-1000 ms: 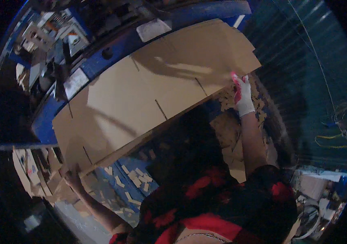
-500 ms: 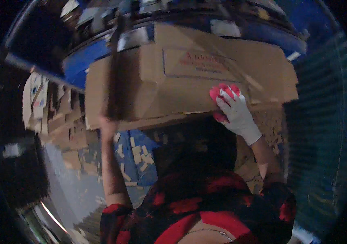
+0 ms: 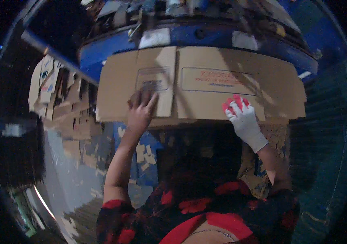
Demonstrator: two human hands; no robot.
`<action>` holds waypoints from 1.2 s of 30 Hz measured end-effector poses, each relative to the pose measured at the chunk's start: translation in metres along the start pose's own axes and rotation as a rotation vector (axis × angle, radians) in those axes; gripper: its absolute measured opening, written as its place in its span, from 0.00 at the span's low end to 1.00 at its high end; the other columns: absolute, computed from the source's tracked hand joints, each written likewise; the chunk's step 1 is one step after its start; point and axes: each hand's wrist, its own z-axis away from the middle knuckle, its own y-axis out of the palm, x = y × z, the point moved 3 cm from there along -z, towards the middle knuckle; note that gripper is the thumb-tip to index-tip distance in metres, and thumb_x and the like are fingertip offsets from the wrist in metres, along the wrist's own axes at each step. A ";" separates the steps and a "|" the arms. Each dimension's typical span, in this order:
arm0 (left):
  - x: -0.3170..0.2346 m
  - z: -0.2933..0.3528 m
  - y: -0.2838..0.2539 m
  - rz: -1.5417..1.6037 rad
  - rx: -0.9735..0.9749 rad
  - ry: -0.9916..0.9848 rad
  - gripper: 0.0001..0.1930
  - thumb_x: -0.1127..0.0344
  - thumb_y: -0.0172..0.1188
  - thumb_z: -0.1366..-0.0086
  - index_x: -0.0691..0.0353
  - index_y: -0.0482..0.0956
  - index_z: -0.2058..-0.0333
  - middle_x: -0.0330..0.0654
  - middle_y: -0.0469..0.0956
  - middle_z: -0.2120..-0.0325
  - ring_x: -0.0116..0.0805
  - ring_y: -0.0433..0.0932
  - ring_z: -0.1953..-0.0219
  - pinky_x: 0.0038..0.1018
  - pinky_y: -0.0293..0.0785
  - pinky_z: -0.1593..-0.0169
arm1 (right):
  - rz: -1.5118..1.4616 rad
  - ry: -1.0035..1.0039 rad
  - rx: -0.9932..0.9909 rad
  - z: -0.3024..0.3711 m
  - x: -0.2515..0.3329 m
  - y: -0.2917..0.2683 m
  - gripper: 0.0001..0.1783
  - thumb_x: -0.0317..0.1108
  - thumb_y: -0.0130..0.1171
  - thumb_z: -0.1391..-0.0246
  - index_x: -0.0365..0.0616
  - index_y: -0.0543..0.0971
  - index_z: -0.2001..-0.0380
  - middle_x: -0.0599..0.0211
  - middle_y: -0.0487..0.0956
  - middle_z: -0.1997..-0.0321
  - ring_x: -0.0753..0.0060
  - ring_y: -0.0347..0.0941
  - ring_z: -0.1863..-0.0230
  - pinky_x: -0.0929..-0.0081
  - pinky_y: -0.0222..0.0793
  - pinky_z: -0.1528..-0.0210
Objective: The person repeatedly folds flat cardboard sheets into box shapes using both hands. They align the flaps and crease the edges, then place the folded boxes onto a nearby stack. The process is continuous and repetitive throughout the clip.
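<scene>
A wide brown cardboard sheet (image 3: 206, 101), a flattened box blank with printed panels, lies across in front of me against the blue machine. My left hand (image 3: 141, 110) is bare and rests on its left part, fingers stretched over a folded panel (image 3: 164, 61) beside a vertical crease. On my right hand (image 3: 243, 120) is a white glove with red fingertips. That hand sits at the near edge of the cardboard right of the middle, its fingers apart and laid on the surface.
A blue machine (image 3: 206, 34) with dark rails spans the far side. Cardboard pieces (image 3: 66, 95) are heaped at the left. Scraps (image 3: 143, 156) litter the floor below my left arm. A dark green corrugated surface (image 3: 324, 134) stands at the right.
My left hand has moved right and inward from the cardboard's left edge onto its face. The blurred raised left panel now lies flat. My right hand has shifted slightly right.
</scene>
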 end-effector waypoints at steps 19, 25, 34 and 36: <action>0.028 -0.164 0.021 0.159 -0.404 0.065 0.25 0.71 0.49 0.39 0.56 0.66 0.41 0.47 0.68 0.43 0.53 0.65 0.41 0.45 0.59 0.40 | -0.004 0.025 -0.211 -0.097 -0.141 0.039 0.24 0.24 0.50 0.52 0.52 0.75 0.49 0.58 0.70 0.43 0.46 0.66 0.42 0.50 0.55 0.36; 0.051 -0.256 0.022 -0.107 -0.468 -0.051 0.25 0.69 0.53 0.41 0.50 0.68 0.43 0.44 0.72 0.51 0.48 0.70 0.51 0.42 0.66 0.50 | 0.124 0.035 -0.089 -0.185 -0.201 0.065 0.27 0.28 0.48 0.48 0.52 0.68 0.43 0.56 0.66 0.39 0.49 0.60 0.37 0.52 0.53 0.35; 0.036 -0.272 0.025 0.142 -0.370 0.018 0.30 0.77 0.50 0.47 0.66 0.61 0.42 0.57 0.63 0.43 0.54 0.64 0.41 0.43 0.66 0.44 | 0.231 0.182 -0.096 -0.190 -0.225 0.042 0.27 0.32 0.51 0.46 0.55 0.66 0.41 0.59 0.67 0.39 0.53 0.60 0.37 0.49 0.50 0.35; 0.045 -0.241 0.030 0.175 -0.302 -0.010 0.32 0.76 0.51 0.47 0.68 0.58 0.41 0.57 0.61 0.41 0.54 0.61 0.39 0.43 0.64 0.42 | 0.194 0.269 -0.121 -0.166 -0.223 0.046 0.26 0.34 0.51 0.45 0.53 0.66 0.41 0.59 0.67 0.39 0.53 0.60 0.37 0.50 0.51 0.36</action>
